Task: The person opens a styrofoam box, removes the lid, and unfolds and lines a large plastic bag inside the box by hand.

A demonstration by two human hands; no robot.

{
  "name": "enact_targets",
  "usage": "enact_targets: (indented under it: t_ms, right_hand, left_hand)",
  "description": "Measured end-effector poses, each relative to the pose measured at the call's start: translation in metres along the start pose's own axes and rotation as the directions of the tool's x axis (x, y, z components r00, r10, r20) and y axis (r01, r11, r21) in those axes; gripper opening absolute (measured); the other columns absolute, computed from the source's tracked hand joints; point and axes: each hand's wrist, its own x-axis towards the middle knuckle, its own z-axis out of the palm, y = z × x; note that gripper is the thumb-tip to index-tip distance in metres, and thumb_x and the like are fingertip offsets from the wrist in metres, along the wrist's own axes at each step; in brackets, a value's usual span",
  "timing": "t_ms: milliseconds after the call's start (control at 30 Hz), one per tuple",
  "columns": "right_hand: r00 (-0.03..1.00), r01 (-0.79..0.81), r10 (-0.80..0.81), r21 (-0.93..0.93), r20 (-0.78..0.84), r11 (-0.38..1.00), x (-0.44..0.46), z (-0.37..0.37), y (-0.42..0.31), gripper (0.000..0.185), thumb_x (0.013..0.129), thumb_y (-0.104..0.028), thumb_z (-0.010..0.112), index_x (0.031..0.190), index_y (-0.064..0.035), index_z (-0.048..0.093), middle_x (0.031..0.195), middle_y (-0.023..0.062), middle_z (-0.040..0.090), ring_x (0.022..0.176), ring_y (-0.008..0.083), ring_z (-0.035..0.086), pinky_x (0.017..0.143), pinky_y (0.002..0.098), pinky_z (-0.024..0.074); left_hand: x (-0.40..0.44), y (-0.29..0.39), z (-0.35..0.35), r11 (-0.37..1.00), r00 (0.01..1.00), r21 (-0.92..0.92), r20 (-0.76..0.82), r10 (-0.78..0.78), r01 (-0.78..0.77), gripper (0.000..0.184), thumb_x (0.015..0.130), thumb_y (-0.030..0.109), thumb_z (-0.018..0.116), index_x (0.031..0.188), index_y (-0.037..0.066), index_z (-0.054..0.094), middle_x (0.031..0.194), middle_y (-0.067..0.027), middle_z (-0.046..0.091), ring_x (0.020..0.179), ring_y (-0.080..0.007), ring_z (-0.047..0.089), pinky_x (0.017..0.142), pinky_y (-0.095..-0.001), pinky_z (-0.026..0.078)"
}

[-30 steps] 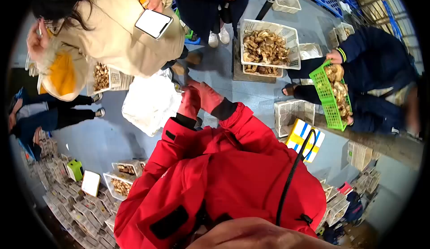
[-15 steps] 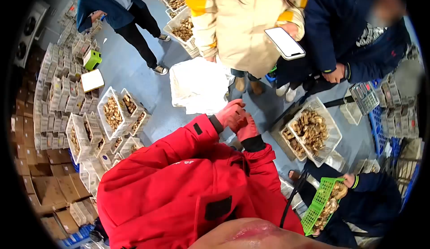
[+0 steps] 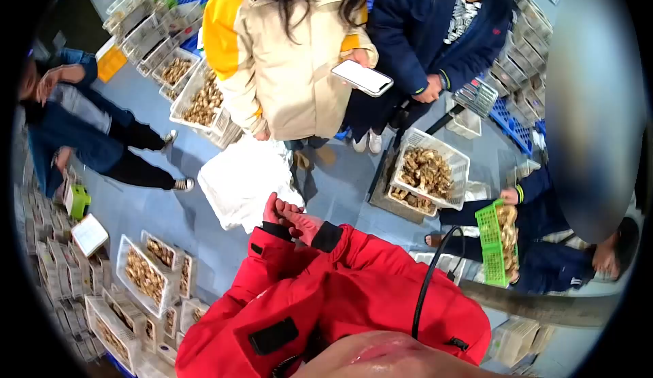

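Observation:
My left hand point(image 3: 273, 210) and my right hand point(image 3: 303, 225) are close together in front of the red jacket, fingers touching or overlapping. The fingers look partly curled, and whether something small sits between them is too small to tell. Just beyond them lies a white bag or sheet point(image 3: 241, 186) on the floor. A person in a cream and yellow jacket stands behind it and holds a phone point(image 3: 362, 77). To the right, a white basket of mushrooms point(image 3: 432, 171) sits on a scale, over another basket.
A person in dark blue point(image 3: 435, 31) stands with joined hands beside the scale display point(image 3: 475, 97). At right, another person holds a green basket point(image 3: 491, 243) of mushrooms. Someone stands at left. Baskets of mushrooms point(image 3: 144, 274) are stacked lower left. A black cord point(image 3: 423, 288) crosses the jacket.
The view has swung about between frames. My hands stay together in front of the jacket, with their fingers shifted against each other. The person with the phone now appears more upright than in the oldest frame.

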Motion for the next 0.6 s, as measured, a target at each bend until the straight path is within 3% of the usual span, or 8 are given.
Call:
enact_targets:
  t_ms: [233, 267, 333, 367, 467, 500, 567, 600]
  right_hand:
    - [0.992, 0.126, -0.126, -0.049, 0.007, 0.991, 0.007, -0.001, 0.007, 0.028, 0.083, -0.041, 0.047, 0.107, -0.0259, 0.049, 0.086, -0.0149, 0.05, 0.08, -0.001, 0.049, 0.054, 0.0159, 0.0319]
    - [0.989, 0.109, -0.115, 0.064, 0.09, 0.992, 0.017, -0.014, 0.011, 0.028, 0.083, -0.041, 0.048, 0.107, -0.0272, 0.049, 0.087, -0.0167, 0.05, 0.08, -0.0019, 0.048, 0.053, 0.0152, 0.0302]
    - [0.992, 0.125, -0.125, -0.019, 0.01, 0.992, 0.0, -0.002, 0.001, 0.028, 0.081, -0.042, 0.05, 0.106, -0.0293, 0.049, 0.089, -0.0193, 0.048, 0.084, -0.004, 0.045, 0.055, 0.0139, 0.0275]
    - [0.987, 0.158, -0.158, 0.01, 0.039, 0.987, 0.001, -0.01, 0.01, 0.028, 0.081, -0.043, 0.05, 0.106, -0.0297, 0.049, 0.09, -0.0199, 0.047, 0.085, -0.0046, 0.044, 0.056, 0.0136, 0.0269]
    - [0.979, 0.196, -0.192, 0.054, -0.065, 0.979, -0.025, 0.001, -0.002, 0.025, 0.08, -0.043, 0.051, 0.1, -0.0286, 0.051, 0.092, -0.0183, 0.048, 0.085, -0.0022, 0.047, 0.056, 0.0145, 0.0295]
    - [0.98, 0.173, -0.163, 0.084, -0.11, 0.981, -0.028, 0.003, -0.006, 0.022, 0.08, -0.043, 0.052, 0.097, -0.0279, 0.053, 0.092, -0.0175, 0.05, 0.083, -0.0011, 0.048, 0.055, 0.0147, 0.0303]
    - [0.961, 0.213, -0.183, 0.137, -0.205, 0.967, -0.042, -0.006, -0.016, 0.019, 0.08, -0.039, 0.053, 0.09, -0.023, 0.055, 0.086, -0.0121, 0.055, 0.076, 0.0019, 0.052, 0.056, 0.0153, 0.0353]
    - [0.966, 0.205, -0.178, 0.138, -0.189, 0.969, -0.042, -0.021, -0.019, 0.018, 0.081, -0.038, 0.052, 0.09, -0.0229, 0.055, 0.085, -0.0116, 0.055, 0.077, 0.002, 0.052, 0.057, 0.0151, 0.0356]
  left_hand:
    - [0.001, 0.011, 0.011, 0.995, 0.987, 0.093, 0.147, -0.062, 0.049, 0.047, 0.08, 0.037, 0.046, 0.044, 0.014, 0.026, 0.045, -0.0044, 0.035, 0.053, -0.0247, 0.045, 0.067, -0.0426, 0.041]
    - [0.005, 0.01, 0.01, 0.992, 0.987, 0.098, 0.131, -0.098, 0.085, 0.047, 0.079, 0.038, 0.046, 0.044, 0.014, 0.026, 0.046, -0.0045, 0.036, 0.053, -0.0243, 0.045, 0.068, -0.0427, 0.041]
    - [0.003, 0.004, 0.019, 0.982, 0.99, 0.144, 0.06, -0.131, 0.121, 0.046, 0.08, 0.037, 0.046, 0.044, 0.015, 0.029, 0.046, -0.003, 0.04, 0.054, -0.0229, 0.047, 0.068, -0.0421, 0.042]
    - [0.008, 0.001, 0.009, 0.983, 0.964, 0.139, 0.219, -0.148, 0.119, 0.045, 0.082, 0.037, 0.041, 0.042, 0.016, 0.034, 0.045, -0.002, 0.043, 0.053, -0.0233, 0.05, 0.067, -0.0405, 0.042]
    - [0.015, -0.012, 0.011, 0.957, 0.95, 0.195, 0.188, -0.251, 0.215, 0.044, 0.082, 0.037, 0.041, 0.043, 0.016, 0.042, 0.048, -0.0028, 0.051, 0.056, -0.0222, 0.053, 0.069, -0.0391, 0.043]
    - [0.016, -0.015, 0.009, 0.953, 0.916, 0.209, 0.291, -0.275, 0.219, 0.04, 0.083, 0.038, 0.041, 0.052, 0.014, 0.049, 0.058, -0.005, 0.056, 0.064, -0.0229, 0.055, 0.072, -0.0393, 0.044]
    - [0.015, -0.034, 0.021, 0.938, 0.957, 0.28, 0.144, -0.25, 0.203, 0.036, 0.083, 0.04, 0.042, 0.06, 0.013, 0.051, 0.06, -0.0035, 0.054, 0.069, -0.0231, 0.055, 0.076, -0.0404, 0.043]
    - [0.023, -0.039, 0.021, 0.93, 0.942, 0.302, 0.195, -0.274, 0.208, 0.032, 0.083, 0.04, 0.041, 0.072, 0.012, 0.052, 0.071, -0.0052, 0.055, 0.075, -0.0234, 0.054, 0.076, -0.0399, 0.043]
